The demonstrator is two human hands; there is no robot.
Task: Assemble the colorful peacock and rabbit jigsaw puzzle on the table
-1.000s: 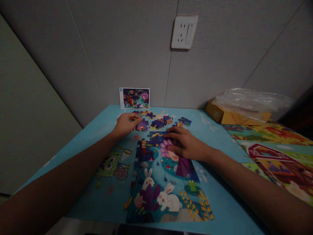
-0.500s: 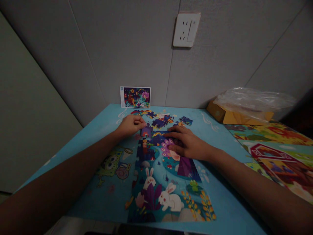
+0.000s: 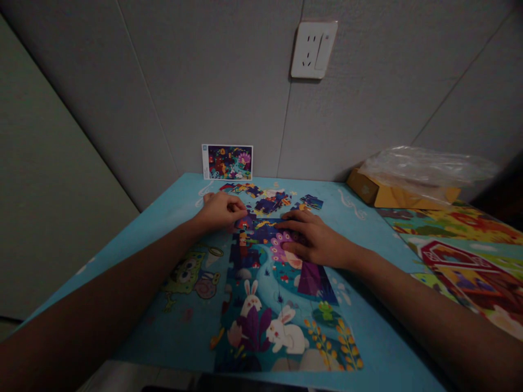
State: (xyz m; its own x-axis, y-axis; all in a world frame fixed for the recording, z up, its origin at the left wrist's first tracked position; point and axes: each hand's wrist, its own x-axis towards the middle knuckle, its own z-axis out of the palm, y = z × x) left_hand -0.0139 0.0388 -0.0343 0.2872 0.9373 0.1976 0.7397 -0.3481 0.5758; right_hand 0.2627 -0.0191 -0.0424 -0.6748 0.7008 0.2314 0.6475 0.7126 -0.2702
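Observation:
A partly joined jigsaw puzzle [image 3: 265, 294] with white rabbits, a stream and a pink peacock lies flat on the blue table [image 3: 139, 239]. At its upper left edge, my left hand [image 3: 220, 211] pinches a purple jigsaw piece [image 3: 245, 222] between thumb and fingers; the fingers cover part of it. My right hand [image 3: 304, 234] rests on the puzzle's upper right, fingers spread over the peacock. Just beyond the hands lie several loose jigsaw pieces [image 3: 272, 202], some of them overlapping.
A small picture card [image 3: 229, 162] leans against the wall behind the pieces. At the back right is a yellow box [image 3: 392, 193] with clear plastic wrap [image 3: 429, 166] over it. Another colourful picture [image 3: 461, 261] covers the right side. A socket [image 3: 314, 50] is on the wall.
My left hand has shifted slightly, its fingers now lower and further over the purple piece. My right hand stays in place on the puzzle. The view has moved a little.

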